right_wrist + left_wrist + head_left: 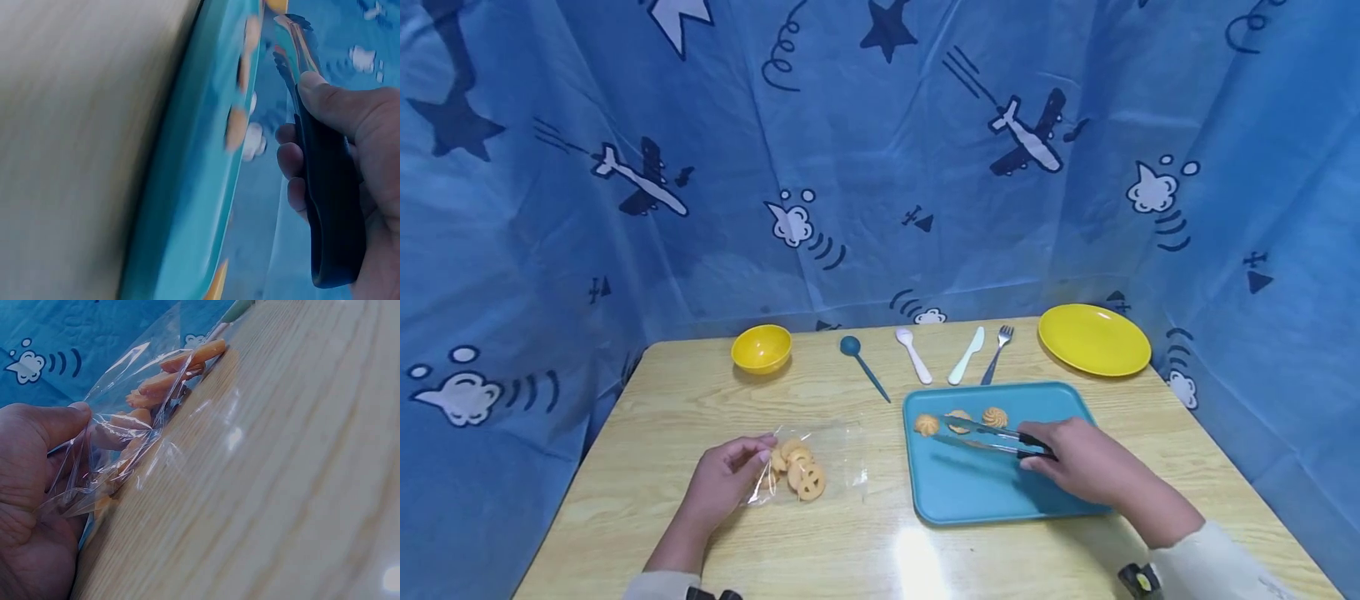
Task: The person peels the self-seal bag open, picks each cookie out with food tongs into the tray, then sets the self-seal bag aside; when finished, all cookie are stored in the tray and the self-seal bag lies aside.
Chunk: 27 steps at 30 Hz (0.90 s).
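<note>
My left hand [721, 482] pinches the edge of a clear plastic bag [842, 458] between thumb and fingers. Several round cookies [811, 482] lie inside the bag, one with a pretzel-like cut-out; in the left wrist view the cookies [159, 384] show edge-on through the film. My right hand [1078, 458] grips metal tongs [992, 448] by their black handles [331, 206]. The tong arms are spread apart above a teal tray [985, 496]. Three cookies sit in a row towards the tray's far side; the tongs overlap the left cookie [927, 425] and middle cookie [958, 421] in the head view.
Behind the tray lie a white spoon [914, 357], a pale green knife [967, 357] and a fork [997, 354]. A dark teal spoon [865, 367] and a yellow bowl [762, 349] are farther left. At the back right is a yellow plate [1095, 339]. Blue curtains [865, 167] enclose the table.
</note>
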Motion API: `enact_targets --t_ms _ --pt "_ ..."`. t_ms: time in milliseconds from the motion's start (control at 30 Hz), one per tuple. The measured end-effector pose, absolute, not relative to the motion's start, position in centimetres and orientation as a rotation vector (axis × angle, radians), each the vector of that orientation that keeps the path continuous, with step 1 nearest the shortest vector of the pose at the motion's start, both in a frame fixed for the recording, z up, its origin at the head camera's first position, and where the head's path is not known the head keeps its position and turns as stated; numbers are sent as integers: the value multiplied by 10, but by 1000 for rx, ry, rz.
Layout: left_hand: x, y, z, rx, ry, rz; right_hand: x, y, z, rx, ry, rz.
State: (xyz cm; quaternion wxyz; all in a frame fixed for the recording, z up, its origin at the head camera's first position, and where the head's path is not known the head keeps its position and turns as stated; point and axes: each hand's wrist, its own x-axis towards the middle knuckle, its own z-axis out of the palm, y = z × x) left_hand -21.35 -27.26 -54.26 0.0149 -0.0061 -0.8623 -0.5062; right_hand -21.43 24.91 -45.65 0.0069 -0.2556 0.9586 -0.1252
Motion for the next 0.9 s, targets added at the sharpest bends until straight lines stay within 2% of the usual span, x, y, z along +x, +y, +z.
enact_targets --t_ms 267,433,900 --pt "-211 -273 -543 -28 -2671 -1574 -225 170 -457 -1039 2893 -302" --pt "-213 -270 -540 -35 -2663 -1572 -236 137 -462 -1163 2855 -253" --pt "-212 -272 -541 -16 -2671 -1599 -251 109 -466 -1223 2753 -265"
